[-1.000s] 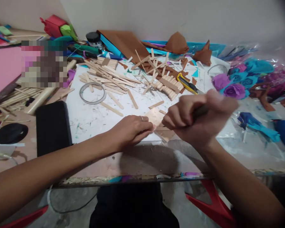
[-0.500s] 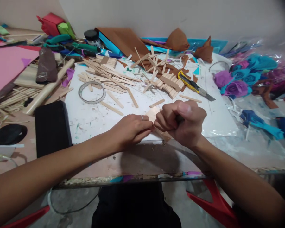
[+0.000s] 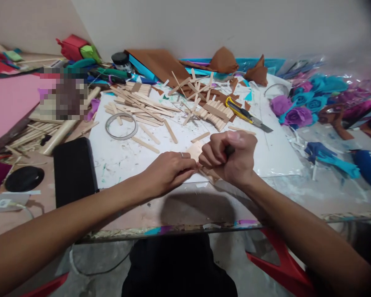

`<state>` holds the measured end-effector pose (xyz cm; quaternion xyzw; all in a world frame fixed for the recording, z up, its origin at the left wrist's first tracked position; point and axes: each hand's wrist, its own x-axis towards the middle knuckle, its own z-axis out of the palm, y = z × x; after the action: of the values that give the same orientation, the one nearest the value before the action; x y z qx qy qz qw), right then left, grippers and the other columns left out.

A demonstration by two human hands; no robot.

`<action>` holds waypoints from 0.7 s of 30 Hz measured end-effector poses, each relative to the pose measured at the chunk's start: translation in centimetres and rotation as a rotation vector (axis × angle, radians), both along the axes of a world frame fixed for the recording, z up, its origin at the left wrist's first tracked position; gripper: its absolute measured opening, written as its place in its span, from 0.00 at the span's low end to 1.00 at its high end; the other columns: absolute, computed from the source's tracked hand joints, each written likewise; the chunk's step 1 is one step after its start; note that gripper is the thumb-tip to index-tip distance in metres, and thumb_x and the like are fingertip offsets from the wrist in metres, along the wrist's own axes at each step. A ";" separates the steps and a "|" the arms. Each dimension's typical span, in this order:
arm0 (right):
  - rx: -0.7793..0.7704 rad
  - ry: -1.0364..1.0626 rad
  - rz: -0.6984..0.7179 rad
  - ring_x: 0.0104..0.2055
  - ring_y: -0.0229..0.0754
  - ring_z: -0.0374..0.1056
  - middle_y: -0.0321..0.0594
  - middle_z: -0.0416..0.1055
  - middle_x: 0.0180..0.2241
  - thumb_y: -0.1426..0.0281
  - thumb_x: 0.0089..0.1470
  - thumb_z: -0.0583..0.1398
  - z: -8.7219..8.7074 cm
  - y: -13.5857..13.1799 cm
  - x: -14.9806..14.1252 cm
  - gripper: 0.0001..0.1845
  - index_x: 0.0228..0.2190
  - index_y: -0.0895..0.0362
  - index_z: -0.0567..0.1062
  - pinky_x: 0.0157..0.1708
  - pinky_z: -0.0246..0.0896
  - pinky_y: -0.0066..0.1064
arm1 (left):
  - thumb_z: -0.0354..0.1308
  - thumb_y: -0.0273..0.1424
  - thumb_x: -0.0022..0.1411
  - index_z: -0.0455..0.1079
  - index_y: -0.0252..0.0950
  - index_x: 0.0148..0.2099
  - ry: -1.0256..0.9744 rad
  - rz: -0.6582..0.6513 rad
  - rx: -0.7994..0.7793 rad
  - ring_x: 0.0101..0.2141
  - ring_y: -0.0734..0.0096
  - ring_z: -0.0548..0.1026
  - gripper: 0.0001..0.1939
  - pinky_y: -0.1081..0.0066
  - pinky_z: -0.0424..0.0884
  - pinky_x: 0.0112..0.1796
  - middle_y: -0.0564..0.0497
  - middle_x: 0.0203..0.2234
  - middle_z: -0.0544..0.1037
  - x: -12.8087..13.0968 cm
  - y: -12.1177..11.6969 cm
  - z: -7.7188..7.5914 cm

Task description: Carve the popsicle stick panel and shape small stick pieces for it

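Observation:
My left hand (image 3: 172, 173) is closed in a pinch at the near edge of the white sheet (image 3: 111, 161), a ring on one finger. Its fingertips meet the knuckles of my right hand (image 3: 230, 156), a fist with the thumb on top. A dark spot shows inside that fist, but what it grips is hidden. Under both hands lies a flat, tan-brown piece (image 3: 209, 175), mostly covered. Just beyond, loose popsicle sticks (image 3: 170, 131) lie on the sheet, with a bundle of banded sticks (image 3: 215, 113) behind my right hand.
A roll of tape (image 3: 135, 131) lies left of centre. The yellow box cutter (image 3: 249, 115) has its blade out at the right. A black phone (image 3: 74, 171) rests by my left forearm. Paper flowers (image 3: 297, 115) crowd the right side; brown paper (image 3: 160, 64) lies at the back.
The camera view has shifted slightly, moving the scene a little in the frame. Both hands keep nearly the same closed pose at the same spot on the sheet.

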<state>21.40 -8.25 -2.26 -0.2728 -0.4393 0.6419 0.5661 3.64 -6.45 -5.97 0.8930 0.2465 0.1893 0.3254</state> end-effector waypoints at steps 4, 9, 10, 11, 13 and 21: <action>0.101 0.025 0.029 0.13 0.30 0.41 0.28 0.42 0.10 0.56 0.52 0.66 1.9 -0.2 1.0 0.33 0.10 0.55 0.56 0.15 0.38 0.27 | 0.51 0.30 0.75 0.76 0.34 0.41 0.013 0.009 0.020 0.30 0.71 0.72 0.13 0.71 0.64 0.33 0.50 0.29 0.77 0.1 0.0 0.0; 0.154 -0.011 -0.048 0.12 0.28 0.34 0.26 0.38 0.10 0.52 0.54 0.65 3.3 -0.2 1.7 0.37 0.10 0.56 0.53 0.14 0.34 0.27 | 0.50 0.30 0.75 0.72 0.33 0.35 0.036 0.005 0.103 0.28 0.73 0.68 0.15 0.71 0.59 0.31 0.52 0.27 0.72 0.2 0.0 -0.1; 0.146 -0.002 -0.039 0.11 0.28 0.34 0.27 0.37 0.09 0.50 0.55 0.64 2.9 -0.2 1.5 0.38 0.09 0.56 0.53 0.13 0.33 0.26 | 0.50 0.30 0.75 0.72 0.33 0.35 0.025 0.003 0.099 0.28 0.73 0.68 0.15 0.71 0.60 0.31 0.52 0.27 0.72 0.2 0.0 -0.1; 0.123 -0.007 -0.022 0.11 0.29 0.36 0.27 0.37 0.09 0.48 0.55 0.63 2.4 -0.1 1.3 0.39 0.09 0.55 0.53 0.13 0.33 0.26 | 0.50 0.31 0.75 0.73 0.33 0.36 0.014 0.002 0.092 0.28 0.73 0.68 0.15 0.71 0.60 0.31 0.51 0.27 0.73 0.2 0.0 0.0; 0.086 -0.019 0.005 0.11 0.29 0.39 0.27 0.40 0.09 0.46 0.55 0.63 1.3 0.0 0.8 0.39 0.09 0.55 0.54 0.14 0.37 0.27 | 0.50 0.31 0.75 0.74 0.33 0.37 -0.005 0.010 0.077 0.28 0.73 0.70 0.15 0.72 0.62 0.32 0.51 0.28 0.74 0.1 0.0 0.0; 0.041 -0.027 -0.013 0.14 0.30 0.42 0.28 0.44 0.11 0.49 0.58 0.63 0.3 -0.2 0.5 0.36 0.11 0.55 0.56 0.17 0.38 0.29 | 0.52 0.31 0.74 0.77 0.35 0.42 -0.002 0.028 0.090 0.32 0.69 0.76 0.13 0.71 0.68 0.36 0.49 0.31 0.79 0.1 -0.2 -0.1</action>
<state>21.87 -8.45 -1.99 -0.2728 -0.4581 0.6253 0.5699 3.76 -6.60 -6.08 0.9030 0.2500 0.2055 0.2826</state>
